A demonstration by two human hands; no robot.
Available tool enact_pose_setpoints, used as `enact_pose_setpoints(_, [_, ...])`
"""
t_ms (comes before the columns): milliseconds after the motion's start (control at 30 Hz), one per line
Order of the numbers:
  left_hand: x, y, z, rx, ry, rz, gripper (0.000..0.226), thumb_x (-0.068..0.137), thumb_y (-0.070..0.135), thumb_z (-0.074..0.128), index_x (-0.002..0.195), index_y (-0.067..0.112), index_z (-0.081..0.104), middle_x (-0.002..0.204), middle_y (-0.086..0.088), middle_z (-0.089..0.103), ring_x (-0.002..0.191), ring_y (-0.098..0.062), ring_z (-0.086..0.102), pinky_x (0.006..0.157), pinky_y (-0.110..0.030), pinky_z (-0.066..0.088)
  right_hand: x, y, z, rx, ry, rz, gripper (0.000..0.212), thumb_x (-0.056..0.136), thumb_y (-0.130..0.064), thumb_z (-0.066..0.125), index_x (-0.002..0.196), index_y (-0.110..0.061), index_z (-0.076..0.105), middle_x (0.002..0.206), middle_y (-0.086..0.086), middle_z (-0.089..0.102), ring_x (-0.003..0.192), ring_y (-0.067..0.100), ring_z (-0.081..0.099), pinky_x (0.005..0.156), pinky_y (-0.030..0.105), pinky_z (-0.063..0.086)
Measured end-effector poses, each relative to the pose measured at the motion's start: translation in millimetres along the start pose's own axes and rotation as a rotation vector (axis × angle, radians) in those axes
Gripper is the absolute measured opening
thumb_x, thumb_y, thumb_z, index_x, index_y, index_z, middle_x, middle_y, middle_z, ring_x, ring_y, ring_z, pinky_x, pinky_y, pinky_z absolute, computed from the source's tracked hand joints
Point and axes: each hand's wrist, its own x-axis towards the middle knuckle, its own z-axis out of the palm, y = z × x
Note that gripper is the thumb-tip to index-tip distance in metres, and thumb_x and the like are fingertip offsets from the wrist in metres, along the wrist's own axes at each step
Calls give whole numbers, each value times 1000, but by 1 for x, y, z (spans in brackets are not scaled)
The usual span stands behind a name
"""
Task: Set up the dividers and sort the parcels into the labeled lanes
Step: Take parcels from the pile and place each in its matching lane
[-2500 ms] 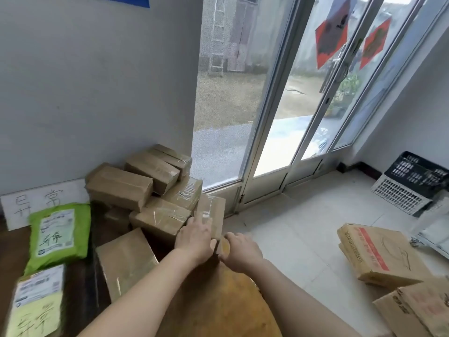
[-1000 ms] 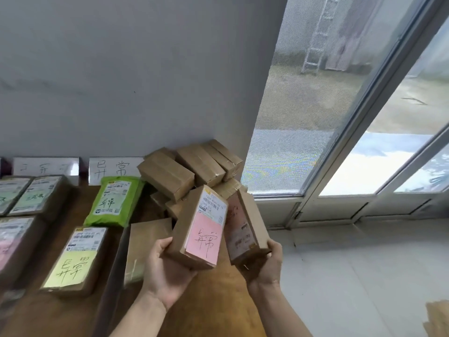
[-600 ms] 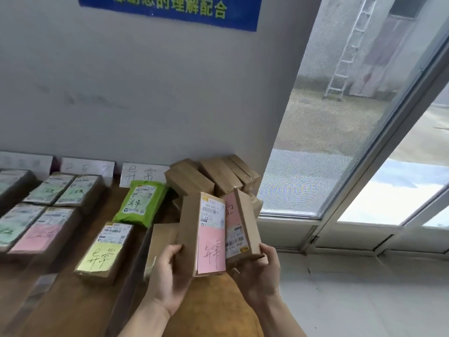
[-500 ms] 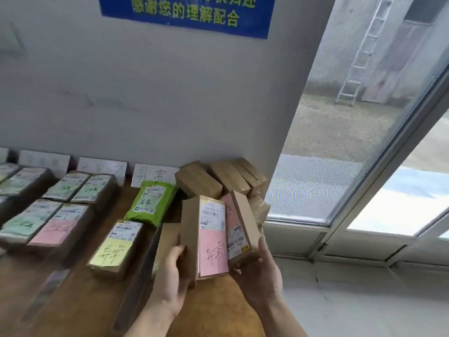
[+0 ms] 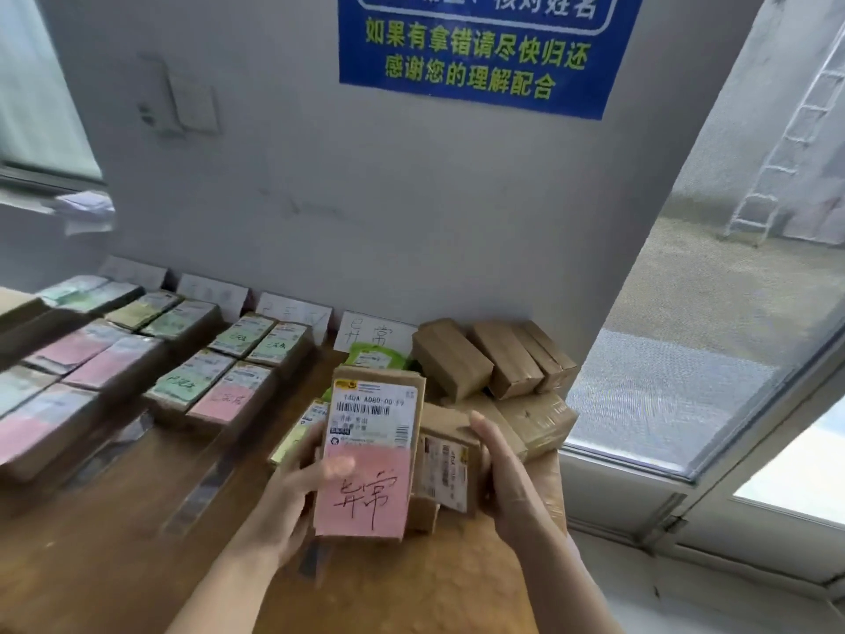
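My left hand (image 5: 292, 501) grips a cardboard parcel (image 5: 371, 450) with a white shipping label and a pink handwritten note, held upright above the wooden table (image 5: 114, 542). My right hand (image 5: 505, 478) holds a second brown parcel (image 5: 446, 464) just to its right, partly hidden behind the first. Rows of parcels with green and pink notes (image 5: 201, 382) lie in lanes to the left. White handwritten lane cards (image 5: 372, 334) lean against the wall. A green mailer (image 5: 375, 356) lies under the rightmost card.
A stack of plain brown boxes (image 5: 494, 359) fills the table's right back corner beside the glass door (image 5: 708, 336). A blue notice (image 5: 480, 52) hangs on the grey wall. Dark divider strips (image 5: 196, 491) run along the table between lanes.
Both hands lifted two parcels out of the pile and brought them together upright. My view swung left and up, bringing more lanes and the blue notice into sight.
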Motion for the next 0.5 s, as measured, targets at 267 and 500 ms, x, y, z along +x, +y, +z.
enact_pose_setpoints(267, [-23,29,-85,-155,-46,-73,94,36,46,96,119,15,64,110,-22,69,96,-34,69,71,-41,59,1,-14,87,-54,-153,31,92,53,-95,48,97,-18,72,89,6,73,78,20,69,63,26,49])
enact_pose_setpoints(500, [-51,46,-158,-315,129,-79,99,37,54,92,124,21,60,103,-18,71,98,-32,64,75,-43,55,-12,12,214,-12,-186,-102,71,68,-48,81,130,-31,50,112,2,73,99,21,72,89,44,57])
